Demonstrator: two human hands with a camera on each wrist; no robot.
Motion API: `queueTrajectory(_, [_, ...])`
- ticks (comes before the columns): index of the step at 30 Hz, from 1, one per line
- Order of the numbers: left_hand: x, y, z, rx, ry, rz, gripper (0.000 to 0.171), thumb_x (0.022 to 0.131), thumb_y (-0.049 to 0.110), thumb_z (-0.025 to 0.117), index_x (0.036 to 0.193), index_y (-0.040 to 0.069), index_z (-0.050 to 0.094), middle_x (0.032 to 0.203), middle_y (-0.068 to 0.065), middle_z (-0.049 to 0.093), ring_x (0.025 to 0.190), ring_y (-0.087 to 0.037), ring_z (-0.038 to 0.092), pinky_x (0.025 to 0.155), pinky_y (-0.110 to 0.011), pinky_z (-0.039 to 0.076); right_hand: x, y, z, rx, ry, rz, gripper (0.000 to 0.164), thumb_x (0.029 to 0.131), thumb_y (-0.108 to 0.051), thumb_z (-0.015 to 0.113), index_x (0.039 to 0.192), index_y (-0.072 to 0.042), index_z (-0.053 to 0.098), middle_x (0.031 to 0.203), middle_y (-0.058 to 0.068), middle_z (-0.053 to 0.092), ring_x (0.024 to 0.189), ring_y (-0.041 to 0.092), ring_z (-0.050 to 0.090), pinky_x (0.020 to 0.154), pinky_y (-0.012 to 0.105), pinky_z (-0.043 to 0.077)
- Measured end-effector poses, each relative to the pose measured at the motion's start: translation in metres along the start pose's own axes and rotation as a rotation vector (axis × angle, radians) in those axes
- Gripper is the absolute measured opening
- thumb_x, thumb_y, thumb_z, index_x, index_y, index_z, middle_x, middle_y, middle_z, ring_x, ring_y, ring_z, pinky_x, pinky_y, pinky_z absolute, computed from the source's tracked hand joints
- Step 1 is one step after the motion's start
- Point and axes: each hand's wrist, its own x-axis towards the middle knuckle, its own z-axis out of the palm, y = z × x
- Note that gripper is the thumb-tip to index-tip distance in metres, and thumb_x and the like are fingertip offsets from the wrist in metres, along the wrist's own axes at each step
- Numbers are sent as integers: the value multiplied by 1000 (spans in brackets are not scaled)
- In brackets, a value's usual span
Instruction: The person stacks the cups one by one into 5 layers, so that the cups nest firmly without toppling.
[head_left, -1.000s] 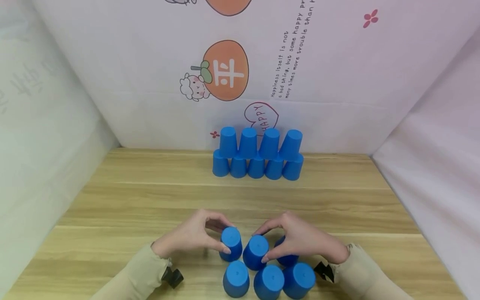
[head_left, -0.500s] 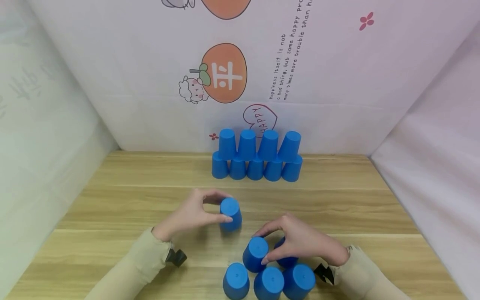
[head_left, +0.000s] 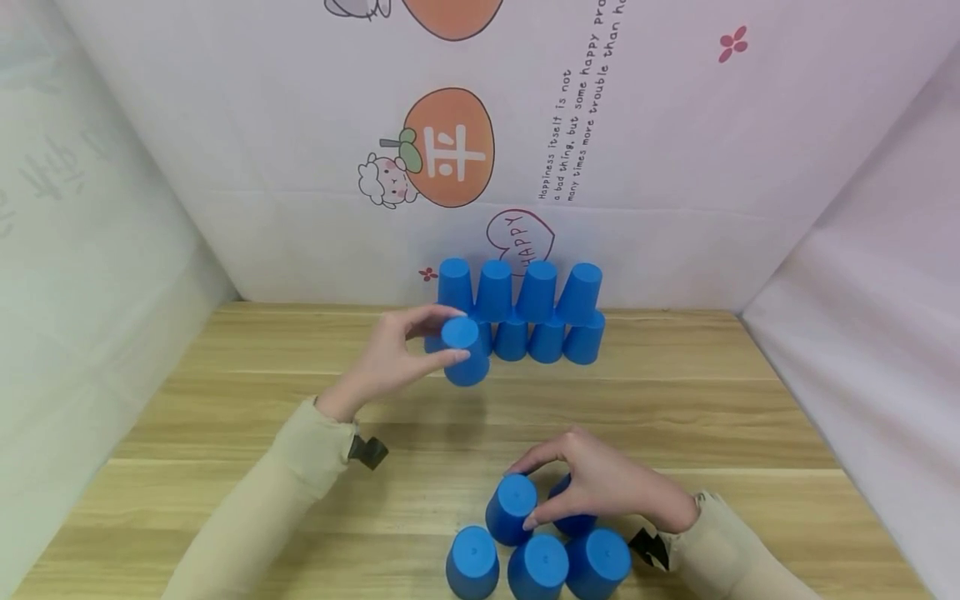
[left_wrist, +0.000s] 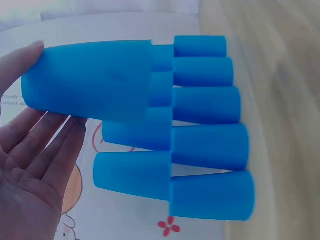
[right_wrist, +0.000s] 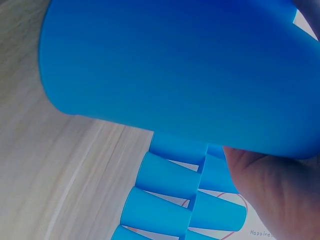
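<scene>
My left hand (head_left: 390, 357) pinches an upside-down blue cup (head_left: 467, 364) between thumb and fingers, raised in front of the left end of a two-tier row of blue cups (head_left: 536, 292). In the left wrist view the held cup (left_wrist: 90, 80) overlaps part of those tiers. Near the front, my right hand (head_left: 600, 479) grips another upside-down blue cup (head_left: 510, 510), thumb on its near side and fingers at its far side. Partly hidden behind that hand stands one more cup (head_left: 574, 522). A large blue cup (right_wrist: 170, 75) fills the top of the right wrist view.
Three upside-down blue cups (head_left: 472, 562) stand along the front of the wooden table (head_left: 225, 400). Behind the tiers rises a white printed cloth backdrop (head_left: 637, 242). White cloth sides (head_left: 862, 275) close in the table at left and right.
The left hand has lifted its cup from the front group and carried it away from the body to the tiers. The right hand stays on its cup.
</scene>
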Motion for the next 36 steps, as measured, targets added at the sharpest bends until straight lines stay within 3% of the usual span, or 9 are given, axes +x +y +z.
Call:
queueTrajectory(14, [70, 17, -22, 43, 149, 70, 49, 95, 33, 75, 137, 12, 62, 128, -1, 66, 113, -14, 63, 98, -39, 52, -2, 2, 1, -7, 9, -28, 43, 87, -40, 82, 123, -18, 73, 115, -12, 72, 110, 11, 67, 95, 51, 53])
queueTrajectory(20, [96, 19, -27, 50, 201, 96, 51, 96, 32, 73, 140, 8, 59, 130, -3, 65, 116, -14, 62, 102, -43, 50, -1, 3, 1, -4, 6, -24, 42, 87, -38, 83, 123, -19, 73, 115, -13, 72, 109, 11, 67, 95, 50, 54])
queueTrajectory(26, [111, 14, -21, 78, 219, 36, 57, 97, 40, 71, 144, 11, 57, 135, -2, 64, 118, -13, 62, 102, -38, 50, -2, 3, 2, -9, 11, -38, 41, 87, -37, 83, 123, -19, 73, 114, -13, 72, 109, 10, 67, 95, 49, 54])
queueTrajectory(36, [123, 3, -9, 59, 235, -37, 57, 100, 35, 67, 148, 9, 52, 139, -6, 60, 123, -19, 60, 102, -30, 48, -3, 1, 2, -8, 12, -41, 41, 87, -36, 83, 123, -19, 73, 114, -13, 72, 109, 12, 67, 95, 49, 54])
